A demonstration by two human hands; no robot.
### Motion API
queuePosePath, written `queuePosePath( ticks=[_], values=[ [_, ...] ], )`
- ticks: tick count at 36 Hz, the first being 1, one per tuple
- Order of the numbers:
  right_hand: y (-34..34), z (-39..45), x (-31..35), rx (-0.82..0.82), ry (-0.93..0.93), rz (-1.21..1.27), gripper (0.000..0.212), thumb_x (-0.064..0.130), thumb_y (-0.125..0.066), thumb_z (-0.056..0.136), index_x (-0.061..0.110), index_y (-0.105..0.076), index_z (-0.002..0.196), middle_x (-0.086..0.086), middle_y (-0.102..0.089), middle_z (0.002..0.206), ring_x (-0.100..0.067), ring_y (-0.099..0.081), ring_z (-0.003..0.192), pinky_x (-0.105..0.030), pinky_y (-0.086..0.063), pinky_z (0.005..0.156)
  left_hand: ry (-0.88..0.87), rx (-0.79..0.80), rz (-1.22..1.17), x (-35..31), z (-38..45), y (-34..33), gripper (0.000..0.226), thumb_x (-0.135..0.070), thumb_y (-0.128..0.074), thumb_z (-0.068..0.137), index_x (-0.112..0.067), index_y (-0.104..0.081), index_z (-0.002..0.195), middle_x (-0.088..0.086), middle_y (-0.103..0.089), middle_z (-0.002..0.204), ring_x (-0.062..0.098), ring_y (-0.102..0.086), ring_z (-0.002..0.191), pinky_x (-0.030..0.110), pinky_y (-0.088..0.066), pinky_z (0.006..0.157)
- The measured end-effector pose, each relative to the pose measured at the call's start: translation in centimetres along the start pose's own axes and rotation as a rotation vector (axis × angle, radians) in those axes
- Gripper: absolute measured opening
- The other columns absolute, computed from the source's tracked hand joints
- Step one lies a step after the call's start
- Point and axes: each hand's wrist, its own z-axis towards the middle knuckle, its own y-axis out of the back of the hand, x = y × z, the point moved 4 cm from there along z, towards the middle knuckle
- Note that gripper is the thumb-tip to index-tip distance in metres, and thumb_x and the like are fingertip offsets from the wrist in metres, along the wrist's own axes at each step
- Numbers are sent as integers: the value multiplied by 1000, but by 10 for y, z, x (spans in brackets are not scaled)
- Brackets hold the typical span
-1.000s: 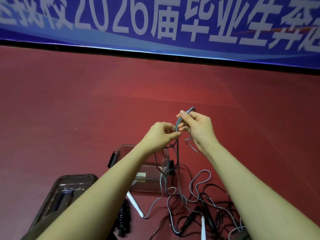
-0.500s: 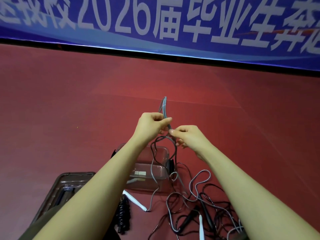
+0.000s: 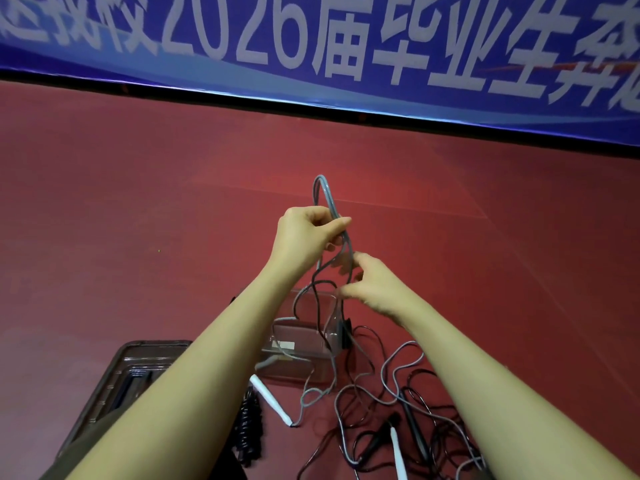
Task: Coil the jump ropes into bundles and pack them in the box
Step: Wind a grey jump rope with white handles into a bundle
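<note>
My left hand (image 3: 306, 237) grips a folded loop of grey jump rope (image 3: 325, 195) that sticks up above the fist. Just below and to the right, my right hand (image 3: 374, 285) pinches the strands hanging from that loop. The rope trails down over a clear plastic box (image 3: 294, 368) on the red floor. Its white handle (image 3: 270, 400) lies in front of the box. More ropes, grey and black, lie tangled (image 3: 398, 410) at the lower right with a black handle and another white one.
The box's dark transparent lid (image 3: 138, 368) lies at the lower left. A black coiled bundle (image 3: 247, 431) rests between lid and tangle. A blue banner (image 3: 311, 46) runs along the far wall above bare red floor.
My left hand lifted the rope loop higher. My right hand came off the top of the loop and dropped lower along the hanging strands.
</note>
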Motion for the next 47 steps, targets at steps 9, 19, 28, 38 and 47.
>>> queuePosePath(
  ticks=[9,19,28,38,47],
  values=[
    [1,3,4,-16,75,335,12,11,-64,88,16,-69,98,12,-56,63,-4,-44,51,-19,-37,53,13,-27,-21,-4,2,7,27,-17,-72,84,1,-64,65,1,-62,54,8,-58,50,21,-49,57],
    [10,7,10,-278,119,371,18,14,-62,90,-2,-65,81,-4,-50,62,-3,-40,48,-16,-34,49,86,-40,-149,-12,-1,4,31,-17,-59,94,12,-65,86,12,-62,69,11,-57,56,29,-54,66],
    [29,4,6,-429,160,395,21,12,-53,95,14,-62,76,3,-59,64,-10,-52,54,-25,-46,53,-12,320,372,6,-15,-10,13,-14,-61,88,-15,-73,93,-7,-65,77,-2,-51,64,13,-41,66],
    [44,-6,15,-458,196,531,22,14,-55,95,8,-52,74,-4,-49,59,-13,-52,49,-26,-45,49,-35,319,216,8,-24,-25,14,-19,-73,81,-22,-65,71,-15,-56,61,-3,-45,57,14,-37,58],
    [45,-4,9,-369,203,451,11,17,-55,94,15,-62,86,-3,-65,86,-3,-59,77,-13,-45,73,-36,235,247,4,-19,-19,27,-19,-64,90,-18,-60,63,0,-59,56,7,-52,50,23,-46,58]
  ],
)
